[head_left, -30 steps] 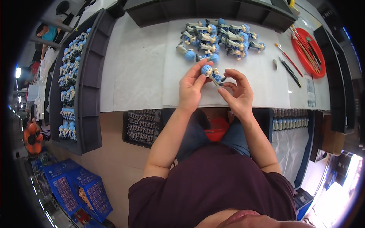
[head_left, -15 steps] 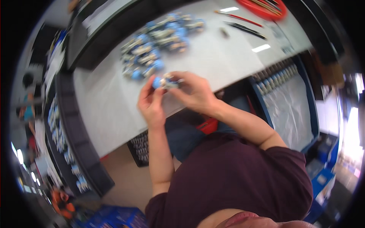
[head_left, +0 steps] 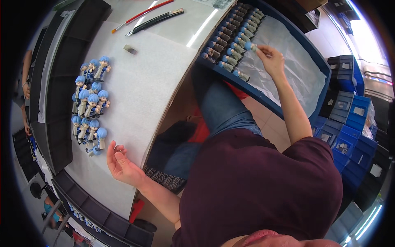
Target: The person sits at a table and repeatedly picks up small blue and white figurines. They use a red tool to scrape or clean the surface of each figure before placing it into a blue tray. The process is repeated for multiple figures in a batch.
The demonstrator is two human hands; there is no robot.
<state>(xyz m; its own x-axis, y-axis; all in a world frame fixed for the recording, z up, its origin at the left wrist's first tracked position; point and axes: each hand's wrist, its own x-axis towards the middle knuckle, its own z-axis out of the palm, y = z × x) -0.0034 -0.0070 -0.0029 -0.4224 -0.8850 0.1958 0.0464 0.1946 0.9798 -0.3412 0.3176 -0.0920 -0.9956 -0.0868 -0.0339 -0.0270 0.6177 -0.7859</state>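
My right hand (head_left: 271,61) reaches over a blue tray (head_left: 263,95), pinching a small blue-haired figurine (head_left: 252,47) at the end of a row. Rows of similar figurines (head_left: 233,54) lie along the tray's left part, some showing dark brown, others pale and blue. My left hand (head_left: 125,166) is above the table with fingers loosely curled and apart, and nothing shows in it. Just beyond its fingertips is a cluster of blue-haired figurines (head_left: 88,101), mostly upright, in pale and dark blue clothing.
A red-handled brush (head_left: 142,16), a black craft knife (head_left: 155,21) and a small grey block (head_left: 130,50) lie on the white tabletop (head_left: 144,82). A dark compartment rack (head_left: 61,86) borders the table's left. Blue bins (head_left: 343,123) stand at far right. Other people work at left.
Both hands were together at a figurine over the table. Now my right hand has carried a figurine right to the tray, and my left is apart from it. The view has turned rightward.
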